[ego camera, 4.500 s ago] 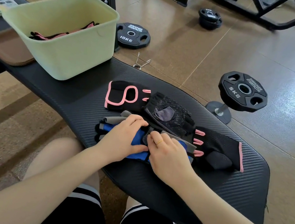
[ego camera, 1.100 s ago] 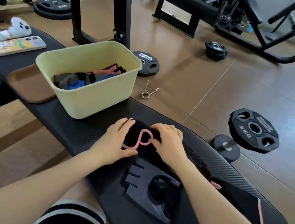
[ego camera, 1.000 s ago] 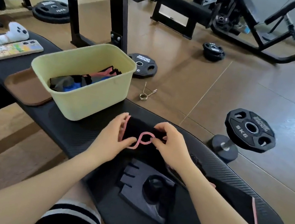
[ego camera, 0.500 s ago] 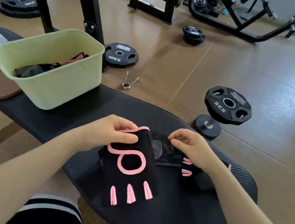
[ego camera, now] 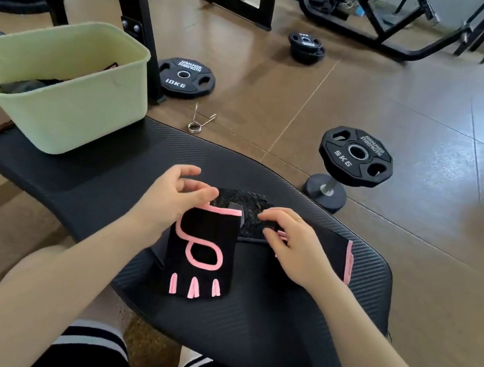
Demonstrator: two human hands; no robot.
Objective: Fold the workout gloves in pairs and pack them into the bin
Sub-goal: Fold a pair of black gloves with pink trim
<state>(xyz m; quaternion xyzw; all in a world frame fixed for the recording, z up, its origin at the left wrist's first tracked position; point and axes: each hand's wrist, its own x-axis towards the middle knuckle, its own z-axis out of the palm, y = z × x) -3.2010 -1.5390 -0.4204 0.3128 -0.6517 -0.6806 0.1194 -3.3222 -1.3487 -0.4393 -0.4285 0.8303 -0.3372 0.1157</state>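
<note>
A long black bench pad [ego camera: 113, 181] is spread beneath both hands, ribbed across its top, with brown floor tiles [ego camera: 440, 98] seen beyond the fingertips. Far to the left of the left fingers a pale green bin [ego camera: 62, 118] is set on the pad, and folded dark gloves [ego camera: 26, 86] with a trace of pink are seen inside it. Beyond the right fingertips, off the pad, a black 5 kg weight plate [ego camera: 356, 153] is propped on a short stand, and a 10 kg plate [ego camera: 185, 78] lies flat on the floor beyond the left fingers, with a metal spring clip [ego camera: 200, 119] just in front of it. A black glove with pink trim [ego camera: 201, 253] is pinched at its cuff edge by the thumb and curled fingers of the left hand [ego camera: 172, 200], its short finger stubs pointed back toward the wrist. Between the two sets of fingertips a second glove [ego camera: 245, 216], with a textured dark palm, lies flat on the pad. The right hand [ego camera: 291, 246] is rested on another black glove with pink edging [ego camera: 334, 256], its fingers curled down against the fabric near the pink finger stubs; whether the cloth is actually gripped cannot be told.
</note>
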